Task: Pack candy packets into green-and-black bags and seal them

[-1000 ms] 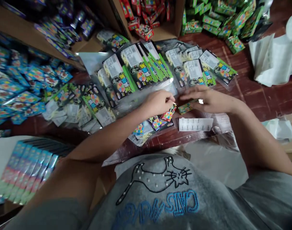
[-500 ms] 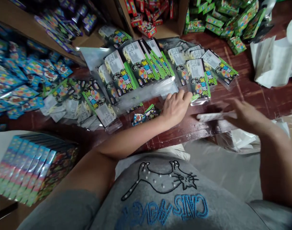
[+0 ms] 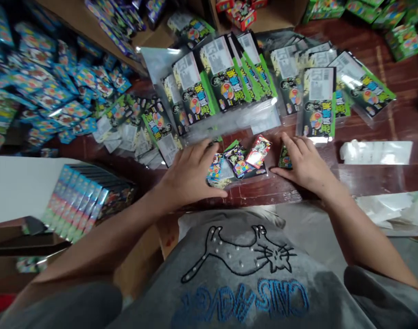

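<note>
My left hand (image 3: 191, 176) rests at the left side of a small group of packets, its thumb apart from the fingers, beside a blue packet (image 3: 215, 167). A red packet (image 3: 259, 151) and a purple-black packet (image 3: 237, 160) lie between my hands on a clear bag. My right hand (image 3: 303, 162) curves around a small green-black box (image 3: 285, 157) on the tabletop, thumb and fingers on either side of it. Behind them, bagged black-green packs (image 3: 226, 87) with white labels overlap in a row.
Blue boxes (image 3: 47, 87) are heaped at the left. Stacked long boxes (image 3: 78, 201) stand lower left. Cartons hold purple (image 3: 116, 23) and red boxes (image 3: 241, 14) at the back. Green boxes (image 3: 405, 42) lie back right, and a white strip (image 3: 377, 152) lies on the right.
My left hand has moved left of the small packets and spread. My right hand has left the white strip and come in to the small green-black box. A red packet now shows between them.
</note>
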Demonstrator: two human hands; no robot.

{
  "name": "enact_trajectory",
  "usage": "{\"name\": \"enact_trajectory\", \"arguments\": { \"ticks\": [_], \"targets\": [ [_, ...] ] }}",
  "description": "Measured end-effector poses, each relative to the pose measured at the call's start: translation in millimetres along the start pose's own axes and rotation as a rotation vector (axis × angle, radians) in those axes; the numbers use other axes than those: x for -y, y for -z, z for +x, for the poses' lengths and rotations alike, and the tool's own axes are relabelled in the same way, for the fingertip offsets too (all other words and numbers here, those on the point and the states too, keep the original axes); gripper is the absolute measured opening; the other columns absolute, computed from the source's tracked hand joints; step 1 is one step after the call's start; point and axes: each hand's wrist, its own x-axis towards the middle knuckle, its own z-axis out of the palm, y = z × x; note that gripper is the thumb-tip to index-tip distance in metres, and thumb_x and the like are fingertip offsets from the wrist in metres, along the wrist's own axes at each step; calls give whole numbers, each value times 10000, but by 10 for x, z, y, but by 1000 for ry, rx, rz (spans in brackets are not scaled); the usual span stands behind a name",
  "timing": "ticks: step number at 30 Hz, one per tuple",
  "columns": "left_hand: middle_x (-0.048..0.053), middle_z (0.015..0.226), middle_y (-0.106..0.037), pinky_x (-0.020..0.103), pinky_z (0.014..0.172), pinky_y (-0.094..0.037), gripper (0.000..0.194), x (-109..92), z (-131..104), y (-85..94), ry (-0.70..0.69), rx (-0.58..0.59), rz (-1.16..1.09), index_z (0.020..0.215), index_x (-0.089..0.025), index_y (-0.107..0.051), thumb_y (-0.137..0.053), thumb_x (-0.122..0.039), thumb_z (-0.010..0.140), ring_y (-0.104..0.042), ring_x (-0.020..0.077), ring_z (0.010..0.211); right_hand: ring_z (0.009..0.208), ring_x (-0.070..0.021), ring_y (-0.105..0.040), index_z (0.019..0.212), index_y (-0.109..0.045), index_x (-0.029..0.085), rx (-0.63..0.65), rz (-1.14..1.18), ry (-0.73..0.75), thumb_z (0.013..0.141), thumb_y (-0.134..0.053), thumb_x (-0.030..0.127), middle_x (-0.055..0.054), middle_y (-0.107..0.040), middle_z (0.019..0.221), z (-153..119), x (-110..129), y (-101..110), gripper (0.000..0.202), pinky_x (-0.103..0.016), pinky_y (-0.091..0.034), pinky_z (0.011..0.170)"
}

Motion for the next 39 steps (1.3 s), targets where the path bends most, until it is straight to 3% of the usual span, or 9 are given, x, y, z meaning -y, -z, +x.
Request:
{"name": "enact_trajectory", "arguments": {
  "ticks": [3, 8, 12, 17, 21, 24, 31, 35, 39],
  "targets": [
    [239, 1794, -310, 661, 1306, -353, 1402, 254, -268, -221, 134, 27, -12, 1752, -235, -246, -965, -696, 640, -391, 527, 1598, 1521, -499, -475, 1785, -89, 145, 19, 38, 77, 932, -564, 846, -264, -536, 1606, 164, -54, -20, 1202, -765, -291, 1308],
    [196, 1849, -190, 661, 1364, -215, 1232, 177, -331, -467, 46, -15, 25, 1758, -225, -244, -918, -528, 772, -209, 475, 1700, 1572, -524, -405, 1780, -156, 197, -16, 30, 13, 812, -492, 1018, -264, -462, 1666, 423, 363, -87, 1314, -778, -250, 1313],
    [126, 1867, -161, 682, 1383, -87, 1090, 356, -350, -173, -38, 56, 59, 1761, -247, -272, -830, -390, 835, -107, 447, 1728, 1511, -525, -469, 1769, -229, 231, -26, -8, 1, 803, -536, 1007, -245, -518, 1598, 423, 558, -133, 1277, -788, -263, 1298],
    [62, 1884, -73, 669, 1396, -7, 914, 949, -375, 400, 88, -15, 253, 1769, -234, -219, -654, -270, 965, -24, 332, 1752, 1488, -527, -491, 1795, -91, 236, 25, -7, 61, 882, -602, 876, -245, -527, 1607, 323, 512, -57, 1226, -780, -351, 1257],
    [-10, 1876, -128, 663, 1383, 116, 593, 1365, -119, 593, -175, 79, 221, 1703, -228, -377, -270, -185, 1121, -34, 243, 1755, 1512, -493, -510, 1799, -26, 216, 96, 33, 144, 1015, -569, 626, -242, -531, 1629, 315, 460, -38, 1037, -763, -393, 1249],
    [-50, 1811, -358, 614, 1400, 103, 566, 1536, 119, 611, -320, 244, -49, 1615, -269, -503, -264, -198, 1107, -160, 188, 1735, 1616, -449, -424, 1796, 11, 207, 142, 57, 282, 1036, -563, 547, -239, -394, 1756, 339, 487, -43, 1011, -753, -304, 1321],
    [56, 1753, -452, 653, 1368, 138, 679, 1394, -57, 458, -247, 202, 41, 1706, -236, -372, -370, -293, 1030, -152, 261, 1742, 1714, -452, -199, 1772, -232, 253, 76, -19, 356, 937, -491, 894, -177, -201, 1855, 570, 1017, -318, 1084, -737, -152, 1361],
    [12, 1724, -505, 679, 1379, -52, 716, 1308, -368, 232, -120, 222, -122, 1639, -319, -481, -518, -327, 924, -256, 274, 1698, 1648, -464, -333, 1712, -394, 235, 77, -71, 413, 1009, -428, 823, -175, -376, 1795, 721, 1203, -527, 917, -742, -174, 1336],
    [34, 1596, -642, 644, 1325, -254, 545, 1380, -401, 178, -47, 272, -151, 1449, -366, -677, -539, -315, 924, -391, 306, 1645, 1476, -450, -506, 1629, -522, 248, 58, -84, 376, 1054, -459, 698, -169, -544, 1677, 781, 1141, -587, 732, -677, -363, 1238]
  ]
}}
